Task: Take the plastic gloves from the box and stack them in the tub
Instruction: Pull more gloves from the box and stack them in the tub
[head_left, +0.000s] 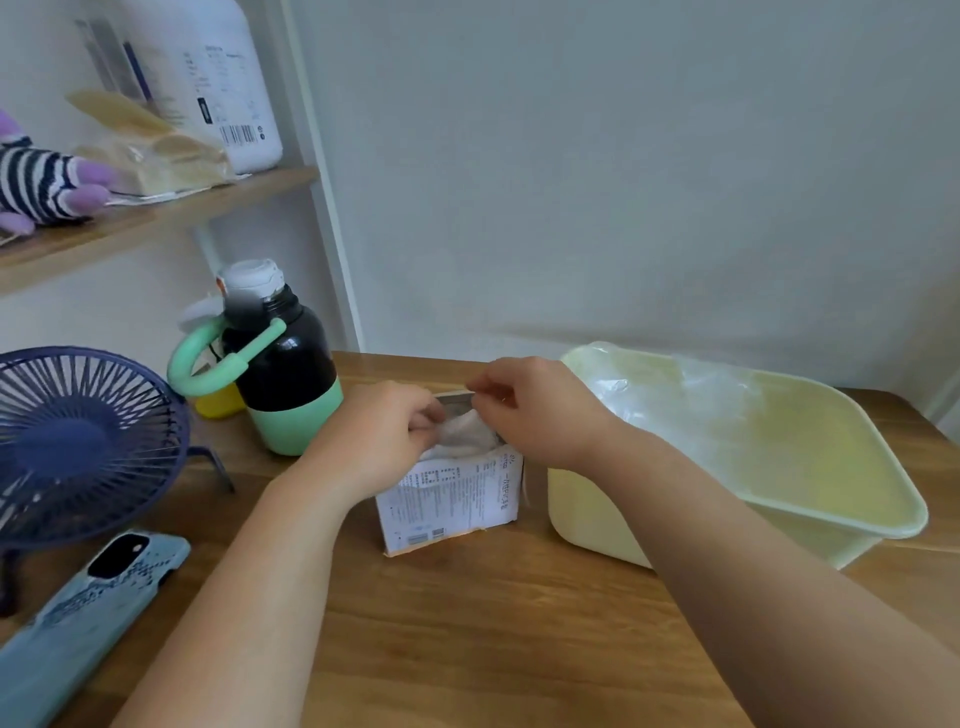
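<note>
A small white printed box (451, 501) stands upright on the wooden table (467, 623), its top open. A bunch of clear plastic gloves (465, 435) sticks out of the opening. My left hand (376, 434) grips the box's top left edge, fingers curled at the opening. My right hand (535, 410) pinches the top of the gloves with thumb and forefinger. To the right stands a pale yellow-green tub (852, 499), and clear plastic gloves (649, 384) lie in its far left part.
A black and mint bottle (283, 364) with a loop handle stands left of the box. A navy desk fan (83, 447) and a phone (88, 623) lie at the left. A shelf (156, 213) hangs above.
</note>
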